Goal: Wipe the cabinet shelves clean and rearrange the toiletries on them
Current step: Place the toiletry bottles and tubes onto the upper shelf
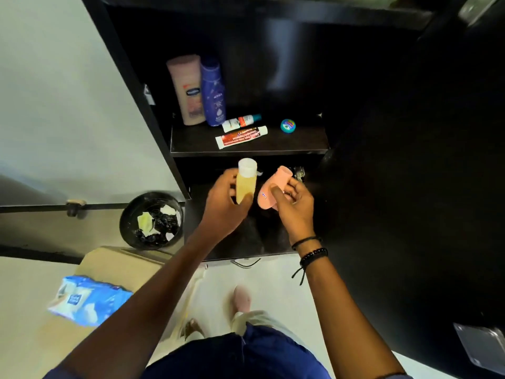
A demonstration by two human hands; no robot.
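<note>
Nearest, left: blue pack of wipes (87, 302) lying on a beige surface (114, 265). Just beyond it, on the floor beside the cabinet (136, 77), a black bin (123, 224) with paper scraps inside.

Right wrist: dark bead bands (311, 253).

Both hands are held over the dark lower shelf (246, 244), near each other but not touching.
- Left hand (222, 206): fingers and thumb wrapped round a yellow bottle (246, 184), gripped at its lower body. Bottle roughly upright, white cap at the far end.
- Right hand (296, 206): thumb and fingers curled round a pink bottle (269, 191), which is tilted with its neck toward far right. Bottle sits just right of the yellow one, with a small gap between them.

Upper shelf (246, 153), front to back:
- Red-and-white toothpaste tube (240, 137), lying flat near the front edge.
- Small tube with teal cap (240, 122), lying just behind it, almost parallel.
- Round blue-green tin (288, 125), to the right, apart from the tubes.
- Tall pink lotion bottle (187, 88) and dark blue lotion bottle (213, 91), standing side by side and touching, at the far left.

Cabinet interior behind them is too dark to read.
</note>
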